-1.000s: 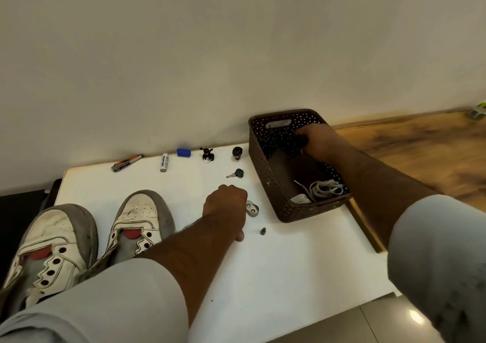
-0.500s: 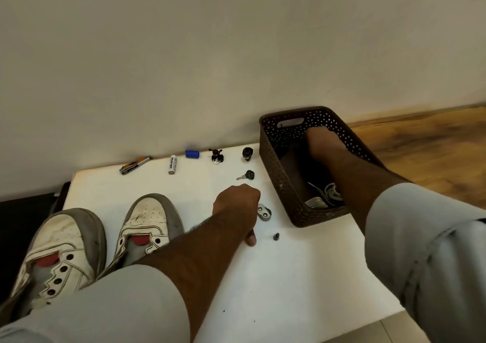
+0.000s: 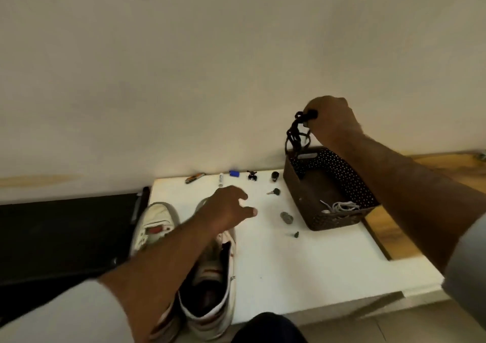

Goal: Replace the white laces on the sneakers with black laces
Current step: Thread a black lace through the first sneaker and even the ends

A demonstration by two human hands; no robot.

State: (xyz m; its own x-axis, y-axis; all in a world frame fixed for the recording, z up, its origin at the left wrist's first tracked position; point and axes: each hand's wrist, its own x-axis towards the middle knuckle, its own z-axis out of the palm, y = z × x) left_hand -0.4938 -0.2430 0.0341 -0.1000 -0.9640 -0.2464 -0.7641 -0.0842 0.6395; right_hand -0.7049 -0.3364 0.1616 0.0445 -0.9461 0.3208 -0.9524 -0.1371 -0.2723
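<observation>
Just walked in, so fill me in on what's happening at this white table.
A person is swapping sneaker laces. The right hand pinches a tangled bunch of black laces and holds it above the dark brown perforated plastic basket, where a coil of white laces lies. The left hand, fingers spread and holding nothing, hovers over the two white leather sneakers, which show no laces.

Right sneaker (image 3: 210, 285) mostly behind the left forearm, its toe hidden; small dark trinkets (image 3: 252, 175) too tiny to identify.
</observation>
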